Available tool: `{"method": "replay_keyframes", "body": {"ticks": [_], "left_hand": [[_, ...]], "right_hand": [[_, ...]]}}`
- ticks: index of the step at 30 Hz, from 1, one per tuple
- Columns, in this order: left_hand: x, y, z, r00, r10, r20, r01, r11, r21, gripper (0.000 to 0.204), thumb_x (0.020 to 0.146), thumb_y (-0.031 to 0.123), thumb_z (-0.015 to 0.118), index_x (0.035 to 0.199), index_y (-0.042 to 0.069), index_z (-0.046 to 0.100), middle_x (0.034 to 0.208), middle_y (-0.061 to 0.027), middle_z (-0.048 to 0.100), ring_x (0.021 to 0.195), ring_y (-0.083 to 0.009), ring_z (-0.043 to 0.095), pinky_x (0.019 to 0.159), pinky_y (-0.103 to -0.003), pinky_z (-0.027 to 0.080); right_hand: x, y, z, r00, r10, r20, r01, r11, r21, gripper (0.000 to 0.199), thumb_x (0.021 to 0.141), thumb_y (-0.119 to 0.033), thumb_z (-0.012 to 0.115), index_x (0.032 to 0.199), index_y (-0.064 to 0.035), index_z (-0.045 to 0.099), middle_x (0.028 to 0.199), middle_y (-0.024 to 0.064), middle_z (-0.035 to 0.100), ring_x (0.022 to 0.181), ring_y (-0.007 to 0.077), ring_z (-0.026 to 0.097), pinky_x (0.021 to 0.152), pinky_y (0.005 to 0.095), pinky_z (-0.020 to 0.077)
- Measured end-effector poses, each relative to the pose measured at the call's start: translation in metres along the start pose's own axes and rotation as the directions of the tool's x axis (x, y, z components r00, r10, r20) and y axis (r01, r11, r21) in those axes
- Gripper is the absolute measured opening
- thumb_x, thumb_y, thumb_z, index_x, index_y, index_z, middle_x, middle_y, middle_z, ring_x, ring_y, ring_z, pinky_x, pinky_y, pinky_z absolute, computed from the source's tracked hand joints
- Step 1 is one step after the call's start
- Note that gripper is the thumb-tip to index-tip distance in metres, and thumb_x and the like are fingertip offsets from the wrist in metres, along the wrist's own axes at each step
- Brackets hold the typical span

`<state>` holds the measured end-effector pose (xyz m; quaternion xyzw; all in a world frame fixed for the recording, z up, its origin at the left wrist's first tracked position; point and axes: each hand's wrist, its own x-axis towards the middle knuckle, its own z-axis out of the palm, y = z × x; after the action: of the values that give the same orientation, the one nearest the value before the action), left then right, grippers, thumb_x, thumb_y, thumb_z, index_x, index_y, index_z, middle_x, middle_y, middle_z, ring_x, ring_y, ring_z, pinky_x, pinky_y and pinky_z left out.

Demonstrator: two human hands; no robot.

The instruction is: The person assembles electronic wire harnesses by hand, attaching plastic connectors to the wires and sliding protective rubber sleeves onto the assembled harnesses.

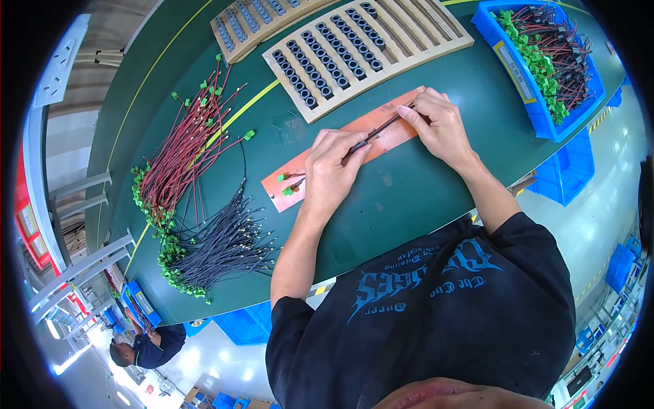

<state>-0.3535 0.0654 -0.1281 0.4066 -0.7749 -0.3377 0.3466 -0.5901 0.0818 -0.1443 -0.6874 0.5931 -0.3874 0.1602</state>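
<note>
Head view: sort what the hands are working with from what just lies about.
In hand:
left hand
right hand
wire pair
orange strip

Lying about:
red wires
black wires
ring trays
blue bin

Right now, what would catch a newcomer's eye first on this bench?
Both hands, left hand and right hand, pinch a dark wire pair over an orange strip at centre. To the left lie bundles of red wires; a blue bin sits far right.
</note>
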Motion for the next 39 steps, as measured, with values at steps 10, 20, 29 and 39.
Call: {"method": "replay_keyframes", "body": {"ticks": [10, 20, 29, 39], "left_hand": [[0.006, 0.005, -0.021, 0.987, -0.114, 0.111, 0.128, 0.984, -0.122, 0.029, 0.087, -0.006, 0.067, 0.115, 0.001, 0.072, 0.102, -0.0119, 0.073, 0.089, -0.0201, 0.069, 0.082, -0.03, 0.055], [0.023, 0.01, -0.035, 0.965, -0.035, 0.26, 0.042, 0.999, -0.022, 0.03, 0.085, -0.003, 0.071, 0.115, 0.001, 0.072, 0.095, -0.0111, 0.075, 0.087, -0.0198, 0.072, 0.08, -0.029, 0.057], [0.034, 0.01, -0.043, 0.922, -0.093, 0.376, 0.127, 0.99, -0.066, 0.031, 0.084, -0.003, 0.072, 0.115, 0.001, 0.072, 0.095, -0.011, 0.075, 0.086, -0.0179, 0.072, 0.079, -0.029, 0.057], [0.038, 0.005, -0.038, 0.913, -0.095, 0.397, 0.136, 0.988, -0.076, 0.02, 0.084, 0.001, 0.071, 0.104, 0.002, 0.075, 0.092, -0.0113, 0.071, 0.079, -0.0215, 0.071, 0.073, -0.032, 0.056]], "right_hand": [[0.004, -0.003, -0.002, 0.999, 0.045, 0.015, -0.045, 0.998, 0.054, 0.033, 0.094, -0.021, 0.069, 0.07, -0.0009, 0.057, 0.07, 0.0096, 0.059, 0.072, 0.0251, 0.055, 0.068, 0.0385, 0.0394], [0.003, 0.001, -0.002, 0.999, 0.027, 0.018, -0.028, 0.998, 0.059, 0.029, 0.093, -0.019, 0.07, 0.073, -0.0006, 0.061, 0.069, 0.0091, 0.057, 0.07, 0.0241, 0.053, 0.069, 0.0367, 0.0396], [0.004, 0.0, -0.002, 1.0, 0.017, 0.005, -0.018, 0.998, 0.065, 0.033, 0.093, -0.02, 0.07, 0.07, -0.0013, 0.056, 0.07, 0.0096, 0.058, 0.071, 0.0255, 0.054, 0.067, 0.0376, 0.0386], [0.003, 0.001, -0.003, 1.0, 0.008, 0.008, -0.009, 0.998, 0.063, 0.033, 0.093, -0.019, 0.07, 0.07, -0.0012, 0.055, 0.07, 0.0099, 0.059, 0.072, 0.026, 0.055, 0.067, 0.0378, 0.0393]]}}
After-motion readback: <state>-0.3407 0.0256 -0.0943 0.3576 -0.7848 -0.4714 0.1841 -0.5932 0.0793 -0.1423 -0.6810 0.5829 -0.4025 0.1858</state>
